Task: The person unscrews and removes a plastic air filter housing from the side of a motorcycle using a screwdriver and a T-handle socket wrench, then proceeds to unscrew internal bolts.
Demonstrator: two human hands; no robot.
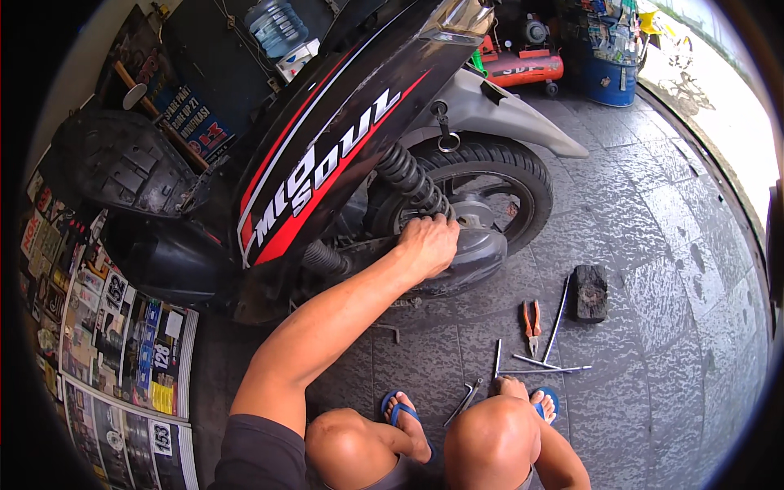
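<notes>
My left hand (430, 243) reaches out to the scooter's rear, its fingers curled at the lower end of the black coil shock absorber (412, 180). What the fingertips grip there is hidden by the hand. Just below lies the dark casing (469, 260) beside the rear wheel (535, 184). My right hand (513, 385) is low by my right knee, which covers most of it. It is close to a silver T-handle wrench (543, 371) on the floor; I cannot tell whether it touches it. A second T-handle wrench (559, 318) crosses near orange-handled pliers (532, 328).
A dark block (591, 293) sits right of the tools. Slim wrenches (464, 402) lie between my feet, and a small bent key (388, 330) near the scooter. Cabinets (126, 343) stand at left. A red compressor (523, 67) and blue drum (608, 77) are at the back.
</notes>
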